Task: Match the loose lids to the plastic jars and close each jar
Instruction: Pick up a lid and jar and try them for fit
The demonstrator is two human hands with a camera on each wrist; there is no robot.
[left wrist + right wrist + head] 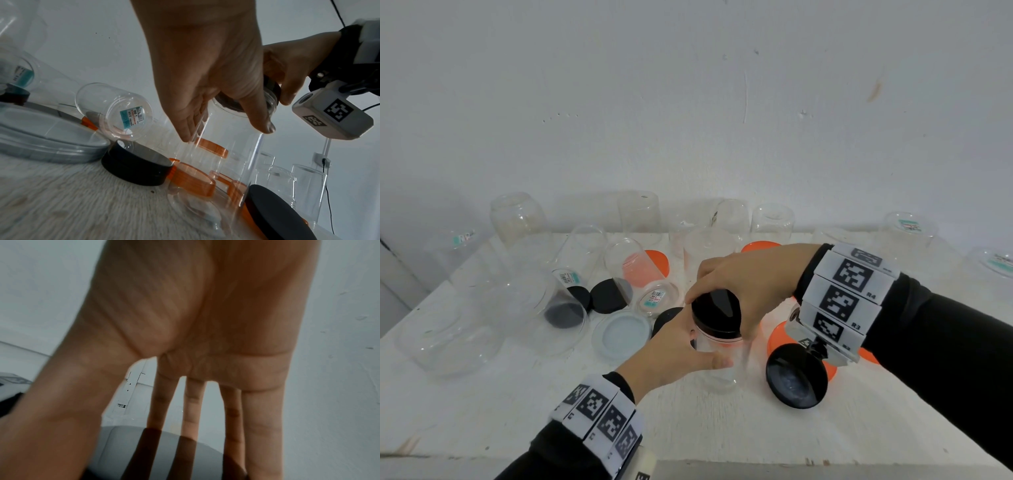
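Observation:
A clear plastic jar (pixel 717 359) stands upright near the table's front middle, and my left hand (pixel 685 349) grips its side. In the left wrist view the fingers (pixel 191 123) and thumb wrap round the jar's wall (pixel 226 154). A black lid (pixel 717 313) sits on the jar's mouth, slightly tilted. My right hand (pixel 743 287) grips the lid from above, fingers and thumb curled round its rim. In the right wrist view the fingers (pixel 263 426) reach down over the dark lid (pixel 131 451). The jar's thread is hidden under the lid.
Several open clear jars (pixel 520 219) stand or lie along the back and left. Loose lids lie around the held jar: black ones (pixel 609 296) (pixel 796 377), orange ones (pixel 777 339) (pixel 657 263), a pale one (pixel 621 334). The table's front edge (pixel 722 460) is close.

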